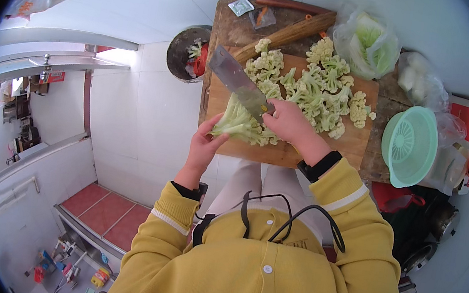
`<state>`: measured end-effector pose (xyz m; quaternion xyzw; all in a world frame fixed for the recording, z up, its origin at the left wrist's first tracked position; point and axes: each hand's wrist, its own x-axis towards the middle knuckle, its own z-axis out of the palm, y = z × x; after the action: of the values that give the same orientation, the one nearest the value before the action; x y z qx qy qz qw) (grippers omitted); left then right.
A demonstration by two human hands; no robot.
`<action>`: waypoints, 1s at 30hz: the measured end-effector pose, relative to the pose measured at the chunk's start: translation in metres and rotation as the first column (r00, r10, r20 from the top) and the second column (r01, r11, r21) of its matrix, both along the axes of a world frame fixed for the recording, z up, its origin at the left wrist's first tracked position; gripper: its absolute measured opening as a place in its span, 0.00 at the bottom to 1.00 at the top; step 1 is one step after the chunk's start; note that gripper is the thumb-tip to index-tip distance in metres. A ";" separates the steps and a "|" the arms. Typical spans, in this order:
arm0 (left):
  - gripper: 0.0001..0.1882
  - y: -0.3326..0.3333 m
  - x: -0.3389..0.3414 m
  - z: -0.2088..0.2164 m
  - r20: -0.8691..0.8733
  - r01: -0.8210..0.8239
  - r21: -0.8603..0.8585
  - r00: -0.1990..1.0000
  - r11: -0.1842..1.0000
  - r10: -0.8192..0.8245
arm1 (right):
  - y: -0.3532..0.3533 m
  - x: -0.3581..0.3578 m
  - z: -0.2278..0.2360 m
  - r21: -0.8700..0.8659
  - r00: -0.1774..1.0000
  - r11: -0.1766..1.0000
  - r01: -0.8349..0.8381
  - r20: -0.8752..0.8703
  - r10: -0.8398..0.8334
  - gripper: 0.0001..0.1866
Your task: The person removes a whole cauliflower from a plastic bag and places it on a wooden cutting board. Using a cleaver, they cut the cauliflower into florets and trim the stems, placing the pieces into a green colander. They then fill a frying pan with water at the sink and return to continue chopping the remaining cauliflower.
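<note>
My right hand (292,123) is closed round the handle of a cleaver (238,80), whose broad steel blade points up and to the left. Just below the blade, my left hand (206,140) grips a large piece of cauliflower (237,119) by its pale stem end. The blade overlaps the top of that piece; whether it touches or cuts it I cannot tell. Both hands are over the near left part of a wooden cutting board (361,127). Cut cauliflower florets (313,89) lie heaped across the board, beyond and right of my hands.
A rolling-pin-like wooden stick (297,33) lies across the board's far side. Bagged cabbage (372,46) stands at the far right. A mint-green colander (409,146) sits at the table's right edge. Left of the table is a bin (178,59) with scraps.
</note>
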<state>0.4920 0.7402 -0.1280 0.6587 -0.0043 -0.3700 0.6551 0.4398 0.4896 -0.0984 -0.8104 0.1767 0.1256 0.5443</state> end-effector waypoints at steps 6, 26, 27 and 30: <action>0.29 -0.003 -0.005 -0.003 0.217 0.122 0.053 0.967 0.991 -0.131 | -0.015 0.007 0.009 0.064 0.972 0.991 -0.114 -0.201 0.124 0.14; 0.27 -0.005 0.002 0.004 -0.169 -0.074 -0.047 0.983 0.996 0.065 | 0.031 -0.023 -0.047 -0.194 0.991 0.973 0.124 0.073 -0.112 0.12; 0.26 -0.004 0.002 0.003 -0.256 -0.163 -0.056 0.956 0.985 0.143 | 0.033 -0.025 -0.045 -0.185 0.987 0.970 0.159 0.062 -0.150 0.13; 0.25 -0.001 0.005 0.001 -0.327 -0.297 -0.085 0.910 0.951 0.255 | 0.035 -0.029 -0.036 -0.142 0.964 0.954 0.265 0.019 -0.265 0.14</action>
<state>0.4975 0.7393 -0.1271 0.5407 0.1682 -0.3718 0.7356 0.4110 0.5242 -0.1342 -0.8163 0.2925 0.0386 0.4967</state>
